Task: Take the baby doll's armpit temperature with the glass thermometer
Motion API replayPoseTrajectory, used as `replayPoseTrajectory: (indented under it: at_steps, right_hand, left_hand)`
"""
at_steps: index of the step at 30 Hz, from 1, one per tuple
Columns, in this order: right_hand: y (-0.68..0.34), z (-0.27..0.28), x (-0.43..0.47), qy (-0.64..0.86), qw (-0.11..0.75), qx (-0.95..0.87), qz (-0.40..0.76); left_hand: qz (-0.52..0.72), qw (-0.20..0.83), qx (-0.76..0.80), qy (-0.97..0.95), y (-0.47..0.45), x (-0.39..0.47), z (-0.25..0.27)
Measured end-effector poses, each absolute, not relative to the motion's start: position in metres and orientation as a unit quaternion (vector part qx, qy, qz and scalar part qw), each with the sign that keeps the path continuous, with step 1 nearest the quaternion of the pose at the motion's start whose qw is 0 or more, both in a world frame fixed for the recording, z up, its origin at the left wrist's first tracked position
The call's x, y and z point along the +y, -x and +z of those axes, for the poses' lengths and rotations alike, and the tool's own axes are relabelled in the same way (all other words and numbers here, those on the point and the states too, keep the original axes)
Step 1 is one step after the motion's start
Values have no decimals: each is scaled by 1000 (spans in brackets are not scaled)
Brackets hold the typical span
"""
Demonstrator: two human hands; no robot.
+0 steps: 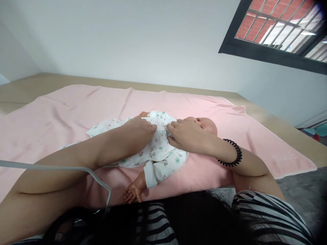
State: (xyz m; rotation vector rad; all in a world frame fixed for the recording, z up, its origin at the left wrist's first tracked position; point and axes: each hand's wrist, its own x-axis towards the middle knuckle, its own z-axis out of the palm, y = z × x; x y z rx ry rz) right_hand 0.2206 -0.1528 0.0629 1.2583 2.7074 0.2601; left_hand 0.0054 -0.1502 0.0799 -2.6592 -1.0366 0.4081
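A baby doll (209, 125) lies on its back with its head to the right, dressed in a white printed shirt (155, 148). My left hand (141, 131) is closed over the shirt's front, its fingers curled and pinching the cloth at the middle of the chest. Closer to the doll's neck, my right hand (187, 134) pinches the shirt too, with thumb and fingers bent inward. A small gap of printed cloth shows between both hands. What lies right under my fingertips is hidden. The doll's near hand (136, 189) rests palm-down toward me.
A pink blanket (84, 102) spreads under the doll over a wooden tabletop (265, 112). Behind it rises a white wall (127, 41) with a barred window (278, 27) at upper right. A grey cable (63, 167) crosses in front of my left arm.
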Motion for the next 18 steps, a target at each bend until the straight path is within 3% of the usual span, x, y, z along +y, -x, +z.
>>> replayPoseTrajectory:
  at_steps: [18]
  right_hand:
    - [-218, 62, -153, -419, 77, 900, 90]
  left_hand:
    - [133, 135, -364, 912, -8, -151, 77]
